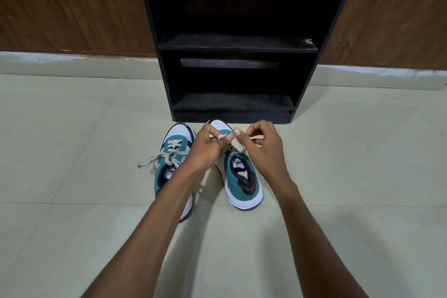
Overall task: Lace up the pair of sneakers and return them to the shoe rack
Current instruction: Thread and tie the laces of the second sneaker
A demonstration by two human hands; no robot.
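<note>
Two teal-and-white sneakers stand on the floor, toes toward a black shoe rack [238,49]. The left sneaker [173,172] has its beige lace tied, with loose ends trailing left. Over the right sneaker [242,181], my left hand [205,147] and my right hand [263,145] meet above the tongue. Each hand pinches a part of the beige lace [235,146] between thumb and fingers. The hands hide most of that shoe's lacing and its toe.
The rack has dark, bare shelves and stands against a wood-panelled wall [72,7]. Pale floor tiles [72,225] spread out on both sides of the shoes and toward me.
</note>
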